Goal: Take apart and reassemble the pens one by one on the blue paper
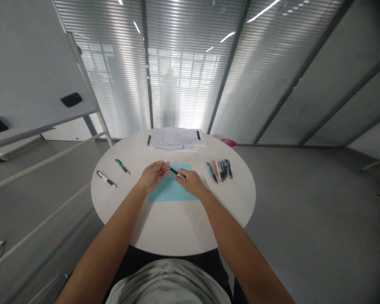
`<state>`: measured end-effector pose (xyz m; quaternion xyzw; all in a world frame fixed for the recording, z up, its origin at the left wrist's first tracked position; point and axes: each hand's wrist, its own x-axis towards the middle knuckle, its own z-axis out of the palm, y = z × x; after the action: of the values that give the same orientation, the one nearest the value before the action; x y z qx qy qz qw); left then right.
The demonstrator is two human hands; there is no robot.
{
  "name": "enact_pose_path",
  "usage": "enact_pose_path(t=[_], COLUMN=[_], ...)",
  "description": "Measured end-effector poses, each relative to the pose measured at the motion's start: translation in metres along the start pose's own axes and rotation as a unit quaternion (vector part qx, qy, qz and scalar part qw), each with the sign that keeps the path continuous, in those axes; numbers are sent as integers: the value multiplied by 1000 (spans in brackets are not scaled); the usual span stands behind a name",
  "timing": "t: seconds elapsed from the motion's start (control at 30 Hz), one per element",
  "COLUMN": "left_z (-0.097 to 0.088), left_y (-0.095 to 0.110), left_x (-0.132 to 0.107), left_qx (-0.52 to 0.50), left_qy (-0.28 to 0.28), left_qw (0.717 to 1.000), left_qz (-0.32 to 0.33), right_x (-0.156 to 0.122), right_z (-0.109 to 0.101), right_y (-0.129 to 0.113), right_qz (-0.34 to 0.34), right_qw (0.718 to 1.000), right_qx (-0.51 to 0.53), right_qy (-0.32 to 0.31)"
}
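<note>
Both my hands meet over a light blue sheet on a round white table. A black pen runs between them. My left hand is cupped, fingers curled around the pen's far end. My right hand pinches the near end, fingers closed. To the right lies a row of several pens side by side. On the left lie a green pen and a white and black pen, apart from each other.
A stack of printed papers sits at the table's far edge with a dark pen beside it. A whiteboard on a stand stands to the left. Glass walls with blinds are behind. A pink object lies on the floor beyond the table.
</note>
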<state>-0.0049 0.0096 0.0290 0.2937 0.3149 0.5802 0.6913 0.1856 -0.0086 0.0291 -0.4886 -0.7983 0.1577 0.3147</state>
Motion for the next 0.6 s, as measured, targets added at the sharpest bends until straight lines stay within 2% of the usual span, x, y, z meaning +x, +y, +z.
enact_pose_path(t=[0.3,0.6], left_z=[4,0], left_y=[1,0], left_x=[-3,-1], left_qx=[9,24], left_qy=[-1,-14], left_qw=[1000,1000], left_qz=[1,9], right_x=[0,1], right_z=[0,0], right_y=[1,1], right_qz=[0,3], right_qw=[1000,1000], right_qx=[-2,-7], right_qy=[3,3])
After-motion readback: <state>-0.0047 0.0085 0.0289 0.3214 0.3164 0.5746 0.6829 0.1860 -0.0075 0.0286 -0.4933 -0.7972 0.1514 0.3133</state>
